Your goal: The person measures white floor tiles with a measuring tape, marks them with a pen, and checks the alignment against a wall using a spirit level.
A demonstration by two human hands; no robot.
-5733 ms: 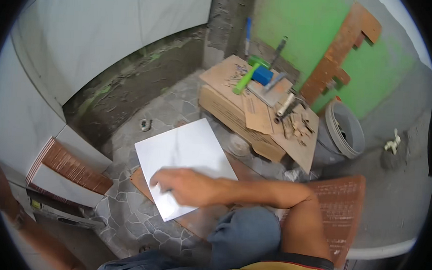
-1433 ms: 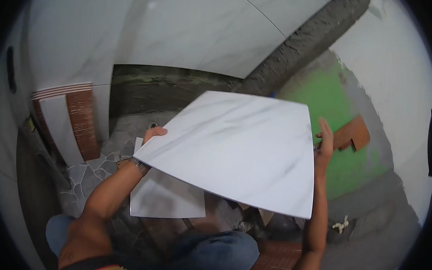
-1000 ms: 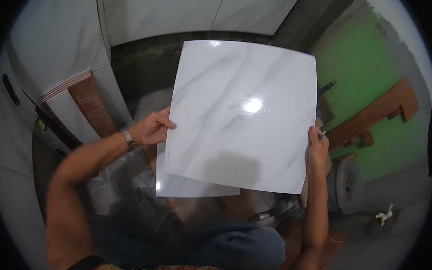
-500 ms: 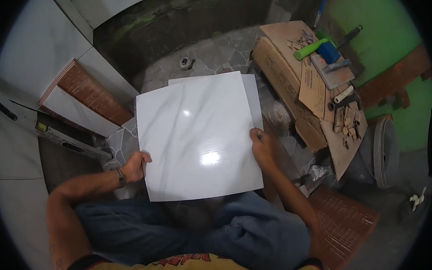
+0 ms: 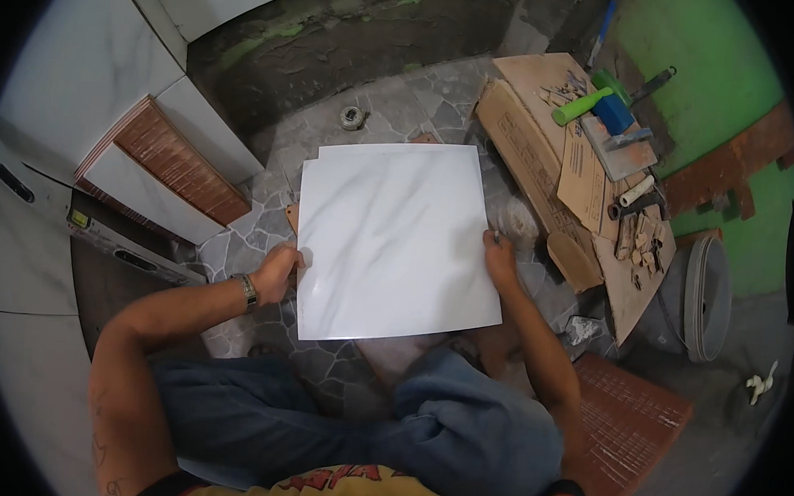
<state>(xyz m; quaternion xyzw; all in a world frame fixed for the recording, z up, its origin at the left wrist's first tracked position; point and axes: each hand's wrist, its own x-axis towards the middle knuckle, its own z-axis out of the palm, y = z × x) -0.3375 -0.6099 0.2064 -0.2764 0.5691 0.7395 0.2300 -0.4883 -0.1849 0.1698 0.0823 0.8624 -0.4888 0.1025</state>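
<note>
A glossy white tile (image 5: 397, 248) with faint grey veins lies between my two hands, over the floor in front of my knees. My left hand (image 5: 278, 272) grips its left edge, thumb on the top face and fingers hidden below. On the right edge my right hand (image 5: 500, 259) holds it, its fingers mostly out of sight under the rim. Behind the tile's far edge a strip of another pale tile (image 5: 348, 150) shows. What lies directly beneath is mostly covered.
Brown-backed tiles (image 5: 179, 163) lean by the left wall, near a spirit level (image 5: 118, 245). A tape measure (image 5: 352, 117) sits on the patterned floor. At right, a cardboard box (image 5: 533, 183) bears a green-handled tool (image 5: 582, 105) and wood scraps; beyond stands a bucket (image 5: 700, 297). Another tile (image 5: 624, 426) lies brown side up.
Both hands have moved the tile away from my body and slightly right, laying it flatter. It now nearly covers the pale tile behind it.
</note>
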